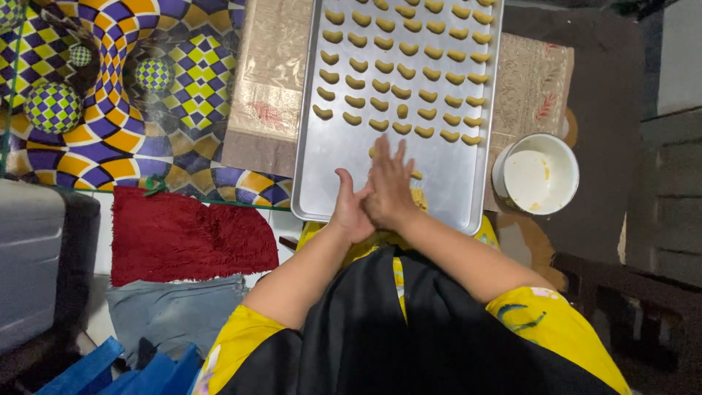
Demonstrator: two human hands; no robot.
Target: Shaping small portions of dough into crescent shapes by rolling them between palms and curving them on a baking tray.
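Hands: left hand (pixel 352 212) and right hand (pixel 389 186) pressed palm to palm, fingers straight, over the tray's near end.
Tray (pixel 329 175): rows of yellow dough pieces (pixel 401 89).
Bowl (pixel 540 175): right of tray.

Brushed, dull-shining metal on the baking tray (pixel 329 183); soft matt dough in the small yellow crescent pieces (pixel 398 69); rough, fluffy pile on the red rug (pixel 183 238); smooth glossy white plastic on the bowl (pixel 537 175).
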